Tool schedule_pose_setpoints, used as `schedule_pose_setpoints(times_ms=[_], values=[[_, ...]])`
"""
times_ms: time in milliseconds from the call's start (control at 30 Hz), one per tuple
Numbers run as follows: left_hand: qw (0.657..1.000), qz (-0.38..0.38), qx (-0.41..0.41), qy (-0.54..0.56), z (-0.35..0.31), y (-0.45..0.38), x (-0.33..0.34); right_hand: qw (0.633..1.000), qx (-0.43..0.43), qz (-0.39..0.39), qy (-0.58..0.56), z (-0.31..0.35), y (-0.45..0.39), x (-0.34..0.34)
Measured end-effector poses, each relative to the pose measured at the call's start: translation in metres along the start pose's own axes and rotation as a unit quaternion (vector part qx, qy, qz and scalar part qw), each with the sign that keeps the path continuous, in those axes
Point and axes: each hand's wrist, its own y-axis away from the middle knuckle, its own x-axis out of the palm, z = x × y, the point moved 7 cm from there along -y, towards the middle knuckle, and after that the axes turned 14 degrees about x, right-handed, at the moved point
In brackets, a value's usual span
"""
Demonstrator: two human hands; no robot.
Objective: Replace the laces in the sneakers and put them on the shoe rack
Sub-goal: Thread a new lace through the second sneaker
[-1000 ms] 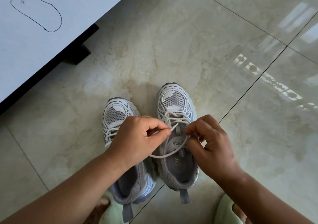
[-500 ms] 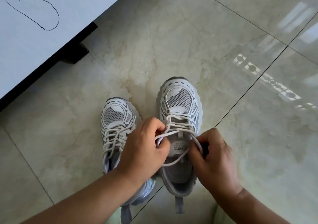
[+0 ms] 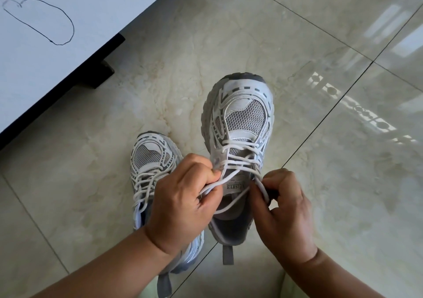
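Observation:
Two white and grey mesh sneakers stand side by side on the tiled floor, toes pointing away. The right sneaker [image 3: 240, 119] sits further forward, and its white lace [image 3: 238, 160] crosses the eyelets above the tongue label. My left hand [image 3: 183, 201] pinches one lace end at the shoe's left side. My right hand [image 3: 286, 213] pinches the other end at the right side. A loop of lace hangs across the shoe's opening between them. The left sneaker [image 3: 151, 158] is laced, with its heel hidden under my left forearm.
A white board [image 3: 68, 34] with a black-pen outline of a shoe print on it lies over a dark base [image 3: 100, 71] at the upper left. Glossy marble floor tiles [image 3: 343, 183] with dark grout lines spread to the right and far side.
The right sneaker has slid forward, away from me. Both hands have shifted down along the lace ends, now pinching them beside the tongue. The view has dropped closer to the shoes.

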Motion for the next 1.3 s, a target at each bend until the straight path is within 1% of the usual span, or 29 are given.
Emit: schedule_pose_setpoints(times_ms=[333,700,1000,1133,1300], values=[[0.999,0.024,0.036,-0.023,0.000,-0.001,0.000,1.000,-0.019,0.002,-0.014,0.004,0.002,-0.002],[0.999,0.015,0.027,-0.026,0.006,-0.001,-0.004,0.999,0.008,0.017,-0.036,0.006,0.002,-0.003],[0.999,0.021,0.042,-0.026,0.005,-0.002,-0.003,0.997,0.029,0.033,-0.065,0.006,0.002,-0.003],[0.999,0.037,0.032,-0.015,0.006,0.000,0.002,0.995,0.063,0.033,-0.071,-0.002,0.000,-0.003],[0.995,0.091,-0.032,0.021,0.017,0.019,0.020,0.994,0.093,0.052,-0.036,-0.016,0.000,0.001]])
